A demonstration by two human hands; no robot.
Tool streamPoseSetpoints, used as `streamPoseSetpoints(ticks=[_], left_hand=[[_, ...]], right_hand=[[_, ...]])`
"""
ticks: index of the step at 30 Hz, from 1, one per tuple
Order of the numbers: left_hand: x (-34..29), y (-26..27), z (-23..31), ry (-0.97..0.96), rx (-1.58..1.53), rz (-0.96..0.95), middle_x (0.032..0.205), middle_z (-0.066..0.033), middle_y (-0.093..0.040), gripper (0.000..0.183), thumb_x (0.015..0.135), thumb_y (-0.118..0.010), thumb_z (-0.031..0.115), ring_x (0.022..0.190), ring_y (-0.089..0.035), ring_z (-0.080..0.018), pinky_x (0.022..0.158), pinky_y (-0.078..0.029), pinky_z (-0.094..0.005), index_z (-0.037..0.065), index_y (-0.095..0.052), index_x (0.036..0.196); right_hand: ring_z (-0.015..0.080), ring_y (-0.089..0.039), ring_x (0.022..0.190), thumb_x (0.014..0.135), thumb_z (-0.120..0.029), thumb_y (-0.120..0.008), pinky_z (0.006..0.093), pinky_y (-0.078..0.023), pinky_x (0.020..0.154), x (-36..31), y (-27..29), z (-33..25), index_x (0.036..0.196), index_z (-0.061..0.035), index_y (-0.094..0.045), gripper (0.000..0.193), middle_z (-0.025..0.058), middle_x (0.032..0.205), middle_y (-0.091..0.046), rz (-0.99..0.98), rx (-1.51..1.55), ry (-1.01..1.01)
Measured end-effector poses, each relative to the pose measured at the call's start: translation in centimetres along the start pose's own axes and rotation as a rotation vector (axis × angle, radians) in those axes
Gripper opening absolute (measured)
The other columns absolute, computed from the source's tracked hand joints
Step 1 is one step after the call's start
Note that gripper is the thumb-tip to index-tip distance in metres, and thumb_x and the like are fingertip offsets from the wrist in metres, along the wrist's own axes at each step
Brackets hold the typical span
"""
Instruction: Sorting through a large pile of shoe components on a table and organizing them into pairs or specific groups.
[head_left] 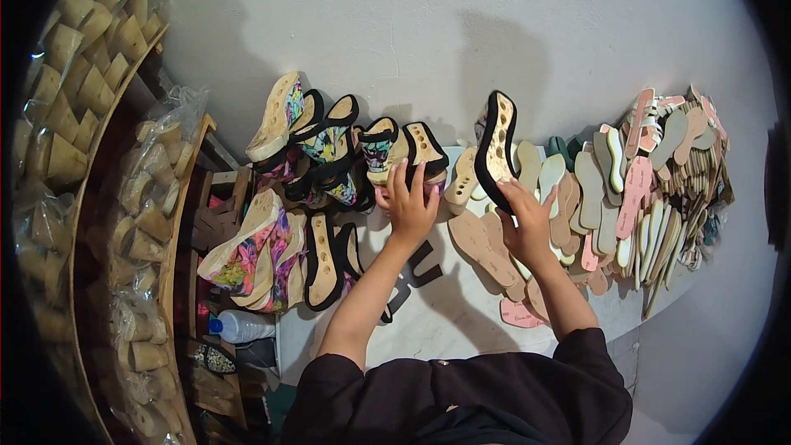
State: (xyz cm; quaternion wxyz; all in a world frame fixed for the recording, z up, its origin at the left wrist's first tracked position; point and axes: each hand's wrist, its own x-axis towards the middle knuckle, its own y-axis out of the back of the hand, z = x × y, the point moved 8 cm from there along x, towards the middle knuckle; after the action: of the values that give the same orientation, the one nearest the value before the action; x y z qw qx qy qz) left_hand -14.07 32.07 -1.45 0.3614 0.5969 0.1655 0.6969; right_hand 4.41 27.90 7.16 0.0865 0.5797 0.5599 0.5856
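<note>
My right hand point(527, 218) grips the heel end of a wedge sole point(499, 144). This sole stands upright, with a black edge band and a row of holes down its tan top. My left hand point(409, 206) has its fingers spread over a cluster of wedge soles, touching a black-edged wedge sole point(423, 150). Close to its fingertips is another wedge with a colourful patterned side point(380, 144). More patterned wedges point(329, 144) are heaped to the left. A plain tan wedge sole point(463, 181) lies between my hands.
Flat tan insoles point(476, 251) and pink insoles point(634, 196) crowd the white table point(412, 338) to the right. Wooden shelves point(78, 222) with bagged wedge blocks point(99, 49) stand left. A plastic bottle point(247, 326) lies at the table's left edge. A pale wall point(395, 41) rises behind.
</note>
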Motion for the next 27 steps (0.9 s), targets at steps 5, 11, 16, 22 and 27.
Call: streamPoseSetpoints(ticks=[5, 11, 16, 22, 27], left_hand=[[2.5, 6.1, 0.1, 0.040, -0.454, 0.175, 0.139, -0.0217, -0.024, 0.082, 0.071, -0.070, 0.021, 0.131, -0.021, -0.0375, 0.105, -0.017, -0.0477, 0.000, -0.027, 0.137], [7.5, 10.5, -0.8, 0.069, -1.577, -0.309, 0.139, -0.0182, -0.035, 0.129, 0.049, -0.089, 0.035, 0.126, -0.038, -0.0257, 0.104, -0.028, -0.0365, 0.001, -0.011, 0.144], [6.0, 10.0, 0.7, 0.126, -1.708, -0.421, 0.127, -0.0161, -0.047, 0.108, 0.054, -0.084, 0.006, 0.109, -0.054, -0.0198, 0.093, -0.043, -0.0318, 0.004, -0.021, 0.142], [6.1, 7.5, 1.0, 0.518, -1.490, 0.091, 0.112, -0.0080, -0.049, 0.057, 0.068, -0.078, 0.004, 0.099, -0.053, -0.0151, 0.086, -0.045, -0.0295, 0.005, -0.043, 0.113], [6.3, 5.6, 1.0, 0.360, -0.836, 0.383, 0.113, -0.0167, -0.038, 0.051, 0.074, -0.076, 0.020, 0.113, -0.037, -0.0306, 0.097, -0.029, -0.0416, 0.003, -0.039, 0.103]], right_hand=[[0.0257, -0.049, 0.117, 0.073, -0.007, -0.068, 0.0563, -0.006, 0.107, -0.7, 3.1, -2.2, 0.115, -0.0135, -0.059, 0.043, 0.0017, 0.113, -0.061, 0.005, -0.006, 0.206], [0.0290, -0.045, 0.118, 0.076, -0.010, -0.067, 0.0510, -0.024, 0.106, -5.4, 8.2, -1.3, 0.093, -0.0183, -0.066, 0.019, 0.0011, 0.110, -0.062, 0.265, -0.078, 0.388], [0.0346, -0.042, 0.120, 0.077, -0.003, -0.060, 0.0500, -0.026, 0.104, -4.6, 5.3, 3.4, 0.100, -0.0141, -0.062, 0.026, 0.0102, 0.123, -0.053, 0.309, -0.183, 0.212], [0.0356, -0.039, 0.118, 0.068, -0.001, -0.063, 0.0431, -0.029, 0.101, 2.9, 1.3, 1.7, 0.124, -0.0061, -0.048, 0.058, 0.0186, 0.129, -0.042, 0.351, 0.206, -0.063], [0.0366, -0.031, 0.129, 0.060, -0.024, -0.072, 0.0654, -0.017, 0.100, 8.4, -7.2, -0.9, 0.138, -0.0167, -0.031, 0.088, 0.0147, 0.138, -0.034, -0.064, 0.291, -0.048]])
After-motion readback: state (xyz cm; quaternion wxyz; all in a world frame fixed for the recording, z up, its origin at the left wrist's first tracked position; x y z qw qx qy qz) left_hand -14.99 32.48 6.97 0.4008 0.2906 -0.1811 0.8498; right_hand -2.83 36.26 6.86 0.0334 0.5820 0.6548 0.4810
